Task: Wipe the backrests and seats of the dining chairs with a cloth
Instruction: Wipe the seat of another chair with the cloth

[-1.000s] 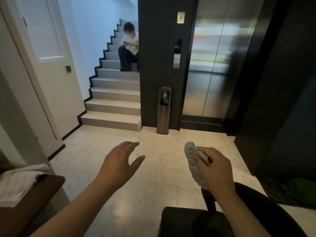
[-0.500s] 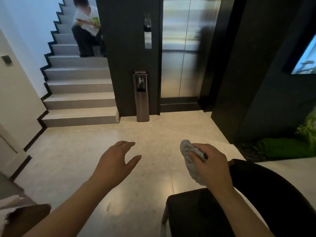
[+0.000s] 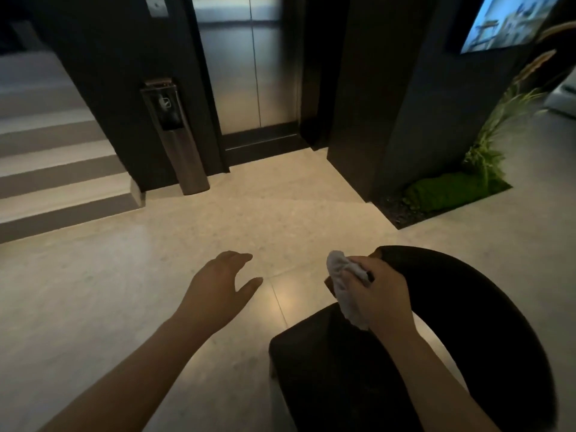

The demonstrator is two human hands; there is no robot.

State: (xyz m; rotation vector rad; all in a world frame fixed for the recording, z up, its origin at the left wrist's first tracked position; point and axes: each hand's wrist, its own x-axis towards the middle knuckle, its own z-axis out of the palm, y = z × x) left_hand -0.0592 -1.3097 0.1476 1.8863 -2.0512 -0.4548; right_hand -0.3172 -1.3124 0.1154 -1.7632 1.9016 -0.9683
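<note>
A dark dining chair (image 3: 467, 307) with a curved backrest stands at the lower right, its black seat (image 3: 327, 369) below my right arm. My right hand (image 3: 378, 293) grips a bunched grey cloth (image 3: 344, 286) and hovers over the seat, close to the left end of the backrest. Whether the cloth touches the chair I cannot tell. My left hand (image 3: 218, 285) floats over the floor to the left of the chair, fingers relaxed and spread, holding nothing.
Pale tiled floor (image 3: 156, 291) stretches ahead and left. Steps (image 3: 56, 169) rise at the far left. A slim metal bin (image 3: 177, 141) stands by the lift doors (image 3: 252, 67). A dark pillar and a planter with green plants (image 3: 461, 188) sit at the right.
The view has swung right and down: the stairs slid left, the person on them left the view, the planter and more of the chair appeared. My hands kept their pose.
</note>
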